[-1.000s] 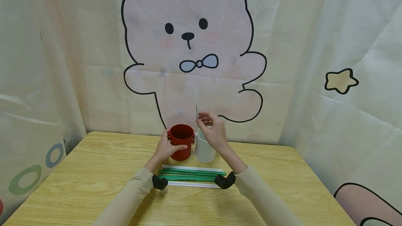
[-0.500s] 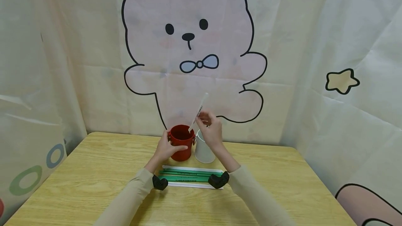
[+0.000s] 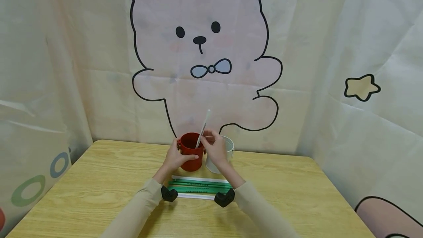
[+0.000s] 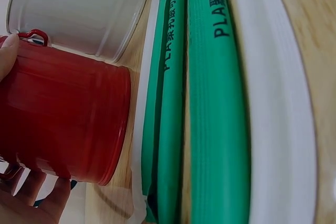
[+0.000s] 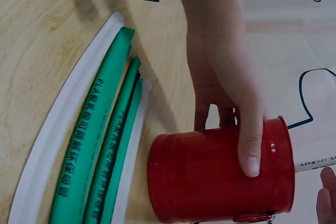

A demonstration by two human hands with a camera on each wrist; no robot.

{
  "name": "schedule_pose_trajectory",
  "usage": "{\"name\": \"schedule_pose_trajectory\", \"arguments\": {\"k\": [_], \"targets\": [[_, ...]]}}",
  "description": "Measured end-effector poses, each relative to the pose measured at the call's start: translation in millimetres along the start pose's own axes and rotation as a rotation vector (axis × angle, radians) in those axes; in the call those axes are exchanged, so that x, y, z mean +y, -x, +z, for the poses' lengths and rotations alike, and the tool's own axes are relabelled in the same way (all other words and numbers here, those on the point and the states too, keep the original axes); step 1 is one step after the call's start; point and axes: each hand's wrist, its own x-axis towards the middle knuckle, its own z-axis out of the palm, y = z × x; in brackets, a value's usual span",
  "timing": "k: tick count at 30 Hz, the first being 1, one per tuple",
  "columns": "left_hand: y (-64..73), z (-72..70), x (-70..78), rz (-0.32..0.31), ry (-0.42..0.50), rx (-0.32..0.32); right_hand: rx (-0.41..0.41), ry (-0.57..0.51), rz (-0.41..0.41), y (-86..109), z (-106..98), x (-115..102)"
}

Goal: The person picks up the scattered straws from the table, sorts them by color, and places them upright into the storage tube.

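Note:
A small red metal bucket (image 3: 192,163) with side handles stands upright at the table's back. My left hand (image 3: 173,158) grips it from the left, its thumb across the front. In my right hand (image 3: 215,149) a slim white wrapped straw (image 3: 205,121) with dark print is pinched between thumb and fingers. The straw leans right, its lower end within the red bucket's mouth. Right beside it stands a white bucket (image 3: 211,166), partly covered by my right hand. In the right wrist view the straw (image 5: 315,164) sticks out past the red bucket's rim, near my right fingertips.
In front of the buckets, several wrapped straws lie side by side: green ones (image 3: 195,189) printed "PLA" between white ones (image 3: 195,195). The wooden table (image 3: 281,194) ends at a cartoon-printed curtain (image 3: 297,83) behind and at the sides.
My right hand has moved left and down from over the white bucket to the red one. The straw has tilted, and its lower end has entered the red bucket. The left hand stays put.

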Motion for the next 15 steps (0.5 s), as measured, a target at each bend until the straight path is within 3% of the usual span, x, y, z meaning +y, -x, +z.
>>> {"name": "schedule_pose_trajectory", "arguments": {"k": [6,12,15], "targets": [[1.0,1.1,0.8,-0.003,-0.016,0.007,-0.009,-0.025,0.007,1.3,5,8],[1.5,1.2,1.8,-0.007,-0.018,0.006,-0.004,0.017,0.023,-1.2,13,41],[0.8,1.1,0.1,-0.001,-0.013,0.009,0.009,0.057,0.055,0.1,15,47]]}}
